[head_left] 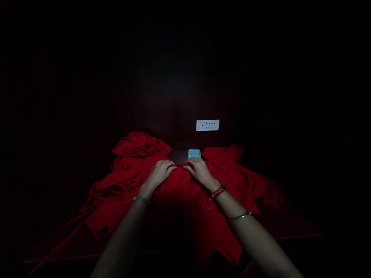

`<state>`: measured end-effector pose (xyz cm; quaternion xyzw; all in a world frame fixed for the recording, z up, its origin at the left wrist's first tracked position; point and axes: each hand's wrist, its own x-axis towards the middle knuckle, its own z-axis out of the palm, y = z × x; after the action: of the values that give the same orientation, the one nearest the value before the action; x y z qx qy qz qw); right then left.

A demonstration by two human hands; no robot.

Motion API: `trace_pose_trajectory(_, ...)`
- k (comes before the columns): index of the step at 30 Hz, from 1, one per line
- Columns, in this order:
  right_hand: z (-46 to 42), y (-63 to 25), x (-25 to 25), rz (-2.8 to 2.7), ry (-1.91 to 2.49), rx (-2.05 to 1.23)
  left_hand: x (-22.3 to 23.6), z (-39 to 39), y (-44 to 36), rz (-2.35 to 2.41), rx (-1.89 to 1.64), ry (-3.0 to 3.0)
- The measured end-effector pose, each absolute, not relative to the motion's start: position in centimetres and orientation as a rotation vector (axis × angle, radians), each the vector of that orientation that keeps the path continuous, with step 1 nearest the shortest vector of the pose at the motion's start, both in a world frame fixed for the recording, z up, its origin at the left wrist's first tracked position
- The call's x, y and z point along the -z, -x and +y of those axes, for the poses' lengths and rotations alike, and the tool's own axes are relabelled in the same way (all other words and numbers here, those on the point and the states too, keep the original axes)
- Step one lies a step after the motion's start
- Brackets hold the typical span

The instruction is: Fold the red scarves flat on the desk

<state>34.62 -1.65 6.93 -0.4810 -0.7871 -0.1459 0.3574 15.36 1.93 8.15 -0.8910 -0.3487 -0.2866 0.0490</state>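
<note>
A red scarf [181, 185] is stretched between my two hands, its upper edge pinched on both sides. My left hand [160, 172] is closed on the edge at the left, thumb toward the middle. My right hand [200, 171] grips the same edge a short way to the right. Below them the cloth hangs and spreads toward the table's front. To the left lies a crumpled red fringed scarf [136, 144]; more red fringed cloth [246, 179] lies to the right. Where one piece ends and another begins is hard to tell in the dark.
A phone [194, 153] with a lit screen lies behind my right hand. On the dark wall beyond is a white socket panel [208, 125]. Loose fringe strands [58, 245] trail over the table's front left edge. The surroundings are very dark.
</note>
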Motion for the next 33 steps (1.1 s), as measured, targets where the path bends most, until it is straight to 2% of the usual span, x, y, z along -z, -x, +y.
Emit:
trace_pose_trajectory(3, -1.3, -35.4, -7.1, -2.038, 1.247, 0.397, -8.7, 2.2, -14.1, -1.237, 0.924, 2.542)
trace_pose_trajectory(6, -1.3, -35.5, -7.0, -2.034, 1.236, 0.434, -9.3, 1.8, -13.4, -1.439, 0.776, 2.354)
trace_pose_trajectory(13, -1.7, -34.7, -6.9, -2.043, 1.251, 0.469, -8.5, 0.2, -16.7, -1.056, 0.787, 2.539)
trace_pose_trajectory(20, -1.8, -35.2, -7.3, -2.025, 1.27, 0.548, -9.1, 0.9, -15.0, -1.412, 0.903, 2.17)
trace_pose_trajectory(26, -2.4, -34.2, -7.5, -2.076, 1.241, 0.58, -8.2, -0.1, -17.0, -1.05, 0.855, 2.487)
trace_pose_trajectory(33, -2.4, -34.7, -7.9, -2.076, 1.213, 0.472, -9.1, 0.4, -15.5, -1.29, 0.876, 2.2)
